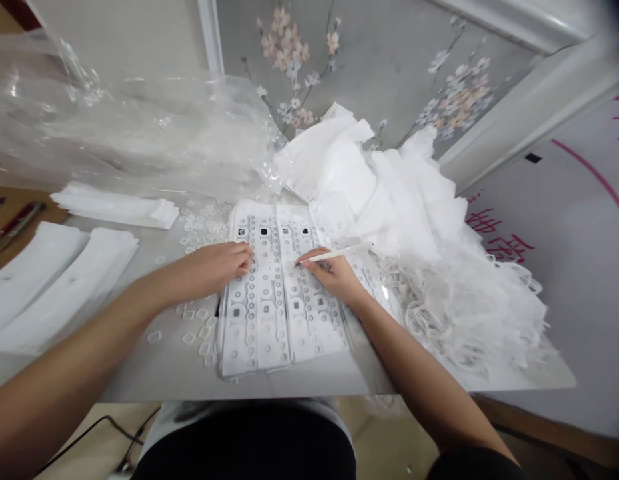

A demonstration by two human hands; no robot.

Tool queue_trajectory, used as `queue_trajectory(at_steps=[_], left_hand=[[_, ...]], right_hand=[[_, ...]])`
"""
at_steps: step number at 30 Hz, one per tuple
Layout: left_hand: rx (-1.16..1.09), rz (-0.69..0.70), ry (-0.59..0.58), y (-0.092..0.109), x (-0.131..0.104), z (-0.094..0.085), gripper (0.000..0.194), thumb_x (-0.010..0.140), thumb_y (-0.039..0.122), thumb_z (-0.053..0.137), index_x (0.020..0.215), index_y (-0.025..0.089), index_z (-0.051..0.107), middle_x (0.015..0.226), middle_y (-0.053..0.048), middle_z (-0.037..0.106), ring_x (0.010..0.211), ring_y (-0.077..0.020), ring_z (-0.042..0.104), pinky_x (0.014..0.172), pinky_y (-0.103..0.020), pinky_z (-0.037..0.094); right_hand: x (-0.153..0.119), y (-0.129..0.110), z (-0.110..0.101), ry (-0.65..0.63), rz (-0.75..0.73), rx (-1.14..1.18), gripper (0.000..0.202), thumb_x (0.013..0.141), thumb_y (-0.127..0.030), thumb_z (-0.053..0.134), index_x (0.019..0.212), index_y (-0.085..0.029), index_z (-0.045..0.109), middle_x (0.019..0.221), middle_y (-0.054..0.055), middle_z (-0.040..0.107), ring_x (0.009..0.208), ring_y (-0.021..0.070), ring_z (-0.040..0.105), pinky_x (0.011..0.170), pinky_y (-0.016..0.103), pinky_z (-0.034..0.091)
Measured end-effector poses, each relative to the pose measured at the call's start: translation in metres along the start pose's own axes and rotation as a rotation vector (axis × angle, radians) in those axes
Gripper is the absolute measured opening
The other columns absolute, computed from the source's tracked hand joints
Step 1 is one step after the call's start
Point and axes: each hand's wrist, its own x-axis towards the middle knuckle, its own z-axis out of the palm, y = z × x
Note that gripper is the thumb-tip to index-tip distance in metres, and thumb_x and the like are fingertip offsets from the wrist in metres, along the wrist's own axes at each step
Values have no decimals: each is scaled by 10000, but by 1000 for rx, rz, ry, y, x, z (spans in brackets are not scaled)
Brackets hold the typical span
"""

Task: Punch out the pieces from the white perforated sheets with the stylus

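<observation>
In front of me lie white die-cut sheets (266,327) in long strips, patterned with rows of small rings, round shapes and a few dark squares. My right hand (334,273) is closed around a slim white pen-shaped tool (334,253), its dark tip down at the middle of the sheets. My left hand (234,260) rests with curled fingers on the sheets' left side; whether anything is pinched in it is hidden. Small clear square frames (202,227) lie scattered left of the sheets, some under my left forearm.
Stacks of white strips (64,287) lie on the left, with another stack (114,207) behind. Clear plastic film (139,133) covers the back left. Crumpled white sheets (389,187) and a heap of thin white scraps (469,320) fill the right. A marked whiteboard (579,267) stands beyond.
</observation>
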Motion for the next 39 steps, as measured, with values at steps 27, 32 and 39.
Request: queue_trajectory(at_steps=[27,32,39], left_hand=[[76,335,-35,40,12,29,516,985,535,382,1339,182,510,1444,-70,496,1403,-217,350,1184,-383,178],[79,338,-36,40,12,30,519,981,538,390,1340,182,509,1447,-74,492,1401,-221,354,1183,-394,183],[37,335,-23,42,12,28,498,975,528,418,1327,193,526,1421,-68,522,1393,-228,367,1182,-394,191]], right_hand=[[0,2,-4,-33,-54,-76,202,931,-369,572,1014,-261,721,1018,40,705,993,205,642,899,376,514],[1,3,-3,-26,-39,-59,197,927,-375,577,996,-265,725,1013,34,710,993,204,646,911,375,511],[1,3,-3,-19,-46,-59,193,926,-360,581,993,-249,723,1010,39,710,981,194,649,898,357,515]])
